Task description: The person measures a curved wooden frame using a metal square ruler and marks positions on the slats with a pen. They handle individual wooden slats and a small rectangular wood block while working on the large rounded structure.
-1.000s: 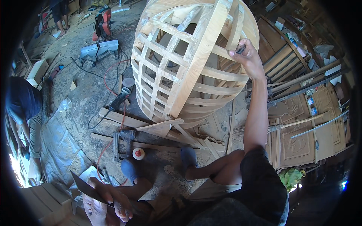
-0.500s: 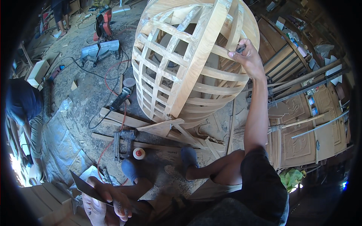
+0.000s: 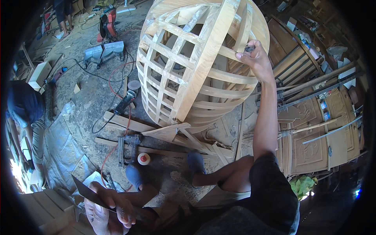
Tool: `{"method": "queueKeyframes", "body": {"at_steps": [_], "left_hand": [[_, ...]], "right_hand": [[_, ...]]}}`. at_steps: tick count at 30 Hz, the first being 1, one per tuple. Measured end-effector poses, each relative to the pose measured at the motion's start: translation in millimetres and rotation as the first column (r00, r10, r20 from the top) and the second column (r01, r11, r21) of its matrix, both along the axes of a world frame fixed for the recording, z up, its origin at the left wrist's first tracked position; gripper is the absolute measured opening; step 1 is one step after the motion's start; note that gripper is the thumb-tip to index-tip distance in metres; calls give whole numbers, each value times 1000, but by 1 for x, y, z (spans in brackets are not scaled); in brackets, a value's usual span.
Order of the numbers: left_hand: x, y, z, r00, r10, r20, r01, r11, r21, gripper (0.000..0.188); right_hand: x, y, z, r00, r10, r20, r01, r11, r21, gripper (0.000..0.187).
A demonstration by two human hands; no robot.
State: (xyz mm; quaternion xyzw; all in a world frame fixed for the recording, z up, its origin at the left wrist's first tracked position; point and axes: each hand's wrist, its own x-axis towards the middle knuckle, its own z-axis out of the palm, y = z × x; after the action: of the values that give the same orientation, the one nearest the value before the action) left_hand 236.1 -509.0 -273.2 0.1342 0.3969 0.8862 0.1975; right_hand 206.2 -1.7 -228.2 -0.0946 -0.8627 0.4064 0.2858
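Pale, rounded wooden lattice (image 3: pixel 206 62) beside the right fingers (image 3: pixel 246 59), which pinch a small dark object (image 3: pixel 249 49), arm outstretched; left fingers (image 3: pixel 104 196), held low, grip a flat dark sheet (image 3: pixel 84 191).

Legible text, numbers or signs: none. Two small blue-and-white label-like patches (image 3: pixel 323 104) at the carved wooden panels (image 3: pixel 307 150), right side; any print on them too small to resolve. White bottle (image 3: pixel 143 159) with red cap, on floor: seen from above, lettering unresolved. Angle grinder (image 3: pixel 125 103) and miter saw (image 3: pixel 111 47): any markings on the housings too small to make out. White sheets (image 3: pixel 345 69), upper right: content, if printed, unreadable.
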Motion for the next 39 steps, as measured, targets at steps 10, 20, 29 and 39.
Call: {"method": "queueKeyframes", "body": {"at_steps": [10,20,29,39], "left_hand": [[-2,1,3,1000,-6,-25,6,1000,-2,23],[1,4,1,1000,7,-23,-7,1000,-2,21],[1,1,3,999,4,-43,-4,1000,-12,19],[1,5,-1,994,-42,-99,44,999,24,18]], "right_hand": [[-2,-4,2,994,87,-64,-93,990,-106,47],[-2,-6,-2,996,37,-77,-42,997,-63,48],[-5,-6,-1,998,-14,-61,13,1000,-4,52],[-3,-5,-5,998,-20,-61,22,999,28,56]]}}
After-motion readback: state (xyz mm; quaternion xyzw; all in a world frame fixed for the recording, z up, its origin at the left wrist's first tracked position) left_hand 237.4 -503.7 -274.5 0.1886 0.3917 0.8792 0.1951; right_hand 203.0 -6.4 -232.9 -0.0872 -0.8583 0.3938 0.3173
